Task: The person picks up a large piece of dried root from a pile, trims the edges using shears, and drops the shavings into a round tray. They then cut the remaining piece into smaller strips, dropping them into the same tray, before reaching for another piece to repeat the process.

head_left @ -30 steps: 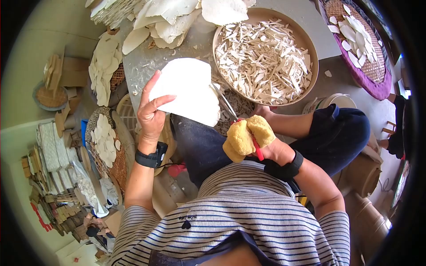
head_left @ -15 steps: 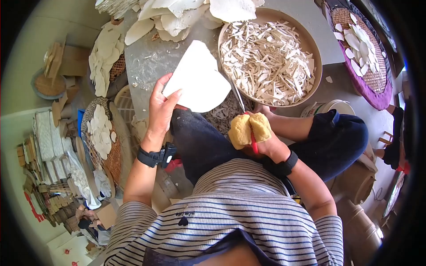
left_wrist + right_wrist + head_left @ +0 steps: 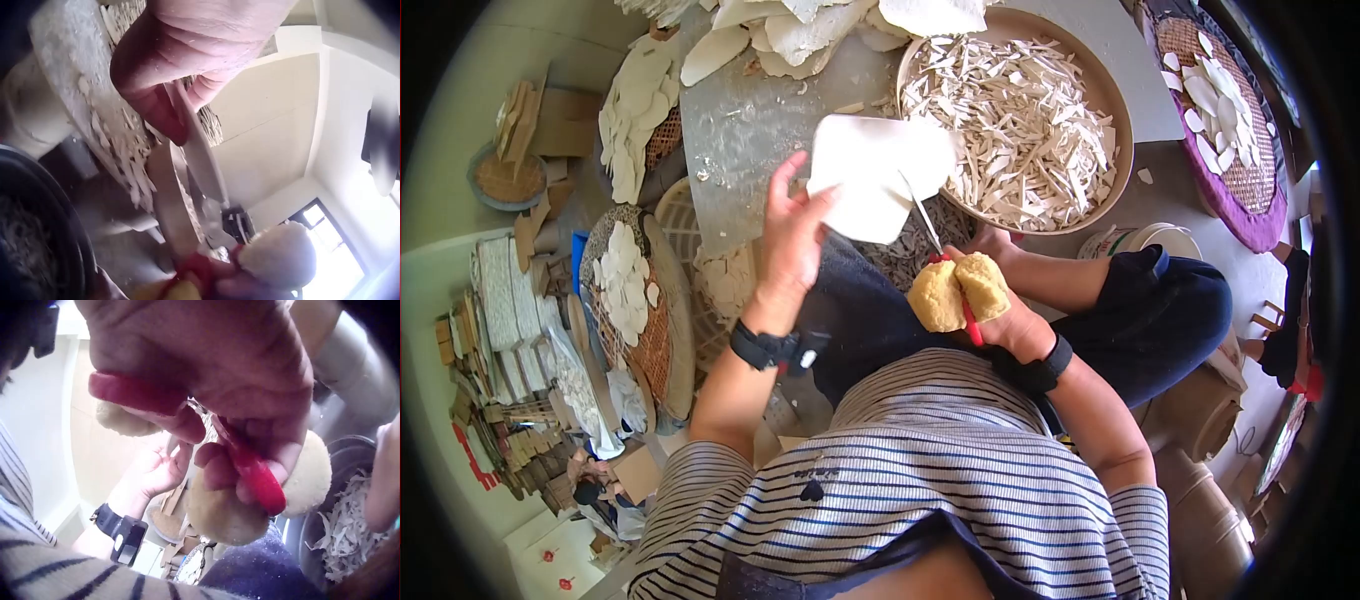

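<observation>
In the head view my left hand (image 3: 792, 240) pinches a thin, flat white sheet (image 3: 860, 175) by its near left edge, thumb on top. The left wrist view shows this sheet (image 3: 199, 150) edge-on between thumb and fingers. My right hand (image 3: 1022, 332) grips scissors (image 3: 971, 322) with red handles, lumps of yellow foam (image 3: 937, 298) wrapped about them. Fingers run through the red handle loops (image 3: 259, 478) in the right wrist view. The slim metal blades point up and left, the tip overlapping the sheet's right side.
Beyond the hands, a wide round tray (image 3: 1108, 85) full of white strips stands on the grey table (image 3: 745, 135). A pile of white sheets (image 3: 800, 45) lies to its left. A dark tub (image 3: 78, 231) of shreds sits below. Woven trays with white pieces flank both sides.
The left hand has turned the white sheet and moved it slightly right and nearer, onto the scissor tip. The right hand with the scissors has stayed almost in place.
</observation>
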Demonstrator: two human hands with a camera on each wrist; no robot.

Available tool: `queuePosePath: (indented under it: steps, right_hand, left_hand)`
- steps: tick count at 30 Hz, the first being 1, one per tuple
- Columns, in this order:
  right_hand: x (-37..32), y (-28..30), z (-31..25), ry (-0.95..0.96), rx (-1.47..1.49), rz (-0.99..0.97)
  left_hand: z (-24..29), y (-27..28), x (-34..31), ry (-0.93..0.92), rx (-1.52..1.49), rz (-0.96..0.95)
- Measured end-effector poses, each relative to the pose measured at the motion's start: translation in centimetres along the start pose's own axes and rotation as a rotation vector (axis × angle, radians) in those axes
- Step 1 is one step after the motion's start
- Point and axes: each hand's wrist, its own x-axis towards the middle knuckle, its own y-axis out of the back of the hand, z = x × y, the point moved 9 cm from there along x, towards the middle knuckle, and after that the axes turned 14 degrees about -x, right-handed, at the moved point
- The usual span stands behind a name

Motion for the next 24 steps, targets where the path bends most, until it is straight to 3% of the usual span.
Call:
queuePosePath:
  steps: [4,7,12,16,24]
  right_hand:
    - [0.1,-0.2,0.2,0.011,0.011,-0.031]
    - [0.0,0.6,-1.0,0.142,-0.053,0.009]
    - [-0.4,0.2,0.2,-0.033,0.123,-0.024]
    - [-0.5,0.7,-1.1,-0.047,0.105,-0.022]
    - [-0.6,0.2,0.0,-0.2,0.336,0.015]
  left_hand:
    - [-0.9,-2.3,-1.4,-0.006,0.052,-0.062]
    - [-1.4,-2.4,-1.2,0.053,0.02,-0.094]
    - [-1.5,-3.0,-1.1,0.08,0.003,-0.135]
    - [-1.7,-2.9,-1.1,0.113,0.004,-0.163]
    - [-1.5,-2.9,-0.9,0.11,0.026,-0.156]
